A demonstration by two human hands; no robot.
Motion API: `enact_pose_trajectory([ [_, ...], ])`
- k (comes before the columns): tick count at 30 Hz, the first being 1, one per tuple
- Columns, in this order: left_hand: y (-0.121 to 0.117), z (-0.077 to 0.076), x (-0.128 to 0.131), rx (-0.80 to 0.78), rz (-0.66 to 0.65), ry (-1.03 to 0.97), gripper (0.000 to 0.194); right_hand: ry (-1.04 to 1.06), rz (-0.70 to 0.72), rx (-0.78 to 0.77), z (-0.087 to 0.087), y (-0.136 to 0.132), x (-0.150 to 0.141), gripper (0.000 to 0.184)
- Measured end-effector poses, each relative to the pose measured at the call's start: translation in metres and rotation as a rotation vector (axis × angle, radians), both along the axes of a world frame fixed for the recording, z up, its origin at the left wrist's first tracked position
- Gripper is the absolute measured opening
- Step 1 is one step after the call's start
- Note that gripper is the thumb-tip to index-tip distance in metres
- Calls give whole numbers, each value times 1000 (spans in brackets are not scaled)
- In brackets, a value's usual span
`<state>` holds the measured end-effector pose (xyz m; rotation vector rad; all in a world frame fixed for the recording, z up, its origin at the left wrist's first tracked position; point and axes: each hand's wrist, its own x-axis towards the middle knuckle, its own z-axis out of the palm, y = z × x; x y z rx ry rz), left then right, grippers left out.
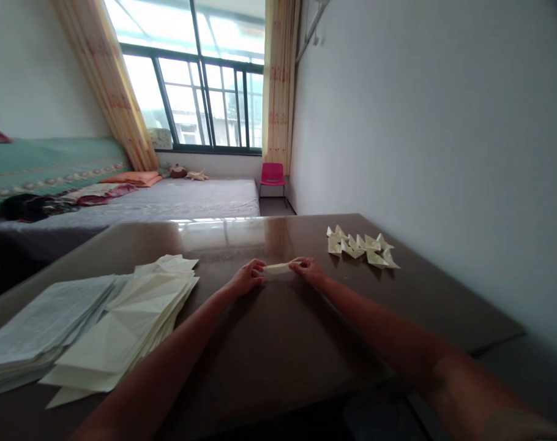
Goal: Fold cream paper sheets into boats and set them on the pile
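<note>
A narrow folded strip of cream paper [277,268] is stretched between my two hands, low over the brown table. My left hand [248,277] pinches its left end, fingers curled. At the other end my right hand [308,268] grips the paper between thumb and fingers. Beyond my right hand, several small folded paper pieces [352,246] with pointed corners stand grouped together. A pile of creased cream sheets [136,312] lies to the left of my left forearm.
A thick stack of printed pages [44,318] sits at the table's left side. The glossy brown table [278,349] reaches near the white wall [420,135] on the right. Behind it are a bed [205,197] and a pink chair [273,174] below the window.
</note>
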<state>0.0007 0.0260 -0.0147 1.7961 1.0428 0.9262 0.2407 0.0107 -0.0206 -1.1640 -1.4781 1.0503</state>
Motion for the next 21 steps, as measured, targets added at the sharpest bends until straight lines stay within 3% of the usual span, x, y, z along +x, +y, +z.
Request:
enact_pose_trajectory([
  [5, -22, 11, 9, 10, -103, 88, 22, -9, 23, 3, -5, -45, 20, 36],
  [10, -53, 9, 11, 103, -4, 134, 14, -40, -2, 82, -12, -72, 31, 37],
  [16, -83, -1, 20, 177, 109, 155, 19, -223, -44, 236, -17, -85, 33, 19],
  [21, -86, -4, 26, 214, 77, 136, 19, -265, -40, 287, -16, -86, 24, 16],
])
